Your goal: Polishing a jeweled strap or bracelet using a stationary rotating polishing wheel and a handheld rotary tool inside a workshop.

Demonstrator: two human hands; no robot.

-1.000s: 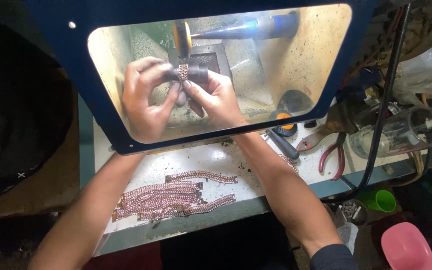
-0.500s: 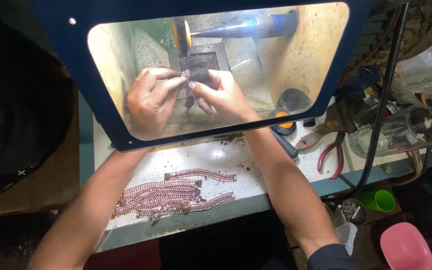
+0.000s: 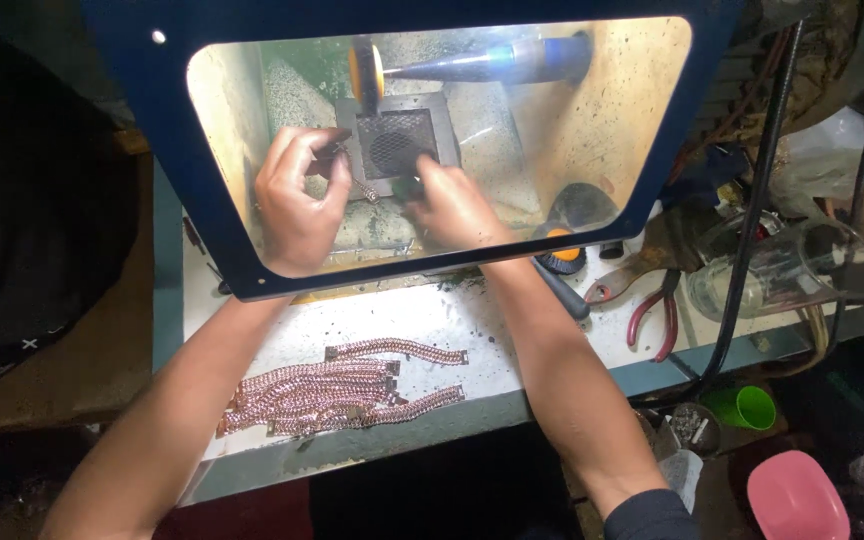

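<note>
Rose-gold chain link [image 3: 364, 188] being held up behind the blue-framed shield [image 3: 652, 150].

I am pinching it between my left hand [image 3: 297, 205] fingers and my right hand [image 3: 452, 205] fingers (both closed on it), below the orange polishing wheel [image 3: 364, 70]; more chains [image 3: 342, 390] are lying on the desk [image 3: 482, 330].

A: What colours around the polishing wheel [image 3: 364, 68]?

B: The wheel itself is orange, on a blue-grey tapered spindle [image 3: 492, 62]. Below the wheel sits a dark grille [image 3: 397, 145] with a fine mesh pattern. The hood frame [image 3: 192, 230] around it is deep blue.

A: And nearer than the wheel?

B: Rose-gold chains [image 3: 337, 390], woven links, on a white speckled bench [image 3: 452, 320]. Right of the wheel: red-handled pliers [image 3: 657, 320], a green cup [image 3: 747, 407], a pink bowl [image 3: 797, 497].
</note>
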